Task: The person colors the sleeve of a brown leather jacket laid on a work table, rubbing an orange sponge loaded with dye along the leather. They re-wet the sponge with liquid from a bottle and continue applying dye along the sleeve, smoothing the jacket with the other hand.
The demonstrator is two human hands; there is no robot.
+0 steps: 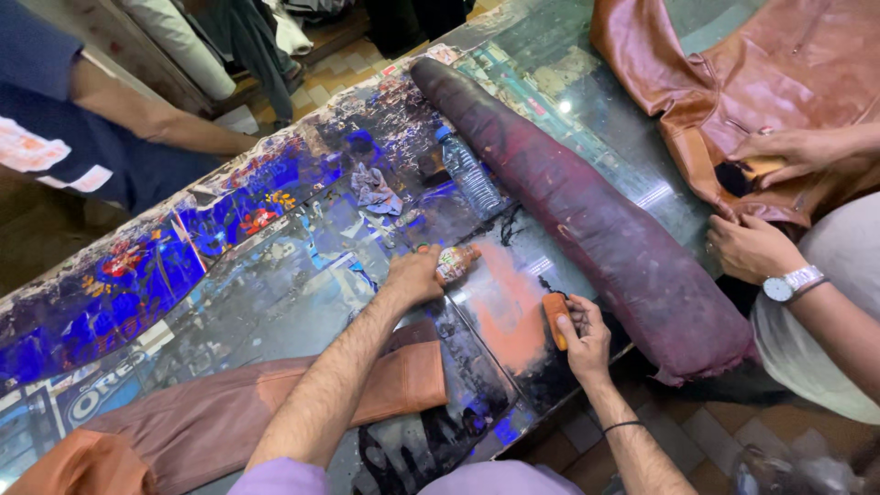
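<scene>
Table edge: we are working at the near rim of the glass-topped table [275, 302], our right hand [587, 339] hanging close to that rim, tiled floor below.
Open room: we are finding bare glass mostly between our two hands, around the orange smear [509, 302]; the long dark roll [596, 220] is closing off the right side, and the brown leather piece [275, 403] is lying under our left forearm.
Count: we are seeing one small bottle [456, 261], one orange sponge [555, 316], one clear water bottle [467, 170], one crumpled rag [376, 191], one roll.
Left hand [414, 275]: we are closing our fingers around the small bottle, which is lying on its side on the glass.
Right hand: we are pinching the orange sponge, pressing it to the glass beside the smear.
Others: two hands [761, 247] of another person are working a tan leather bag [761, 82] at the far right.
</scene>
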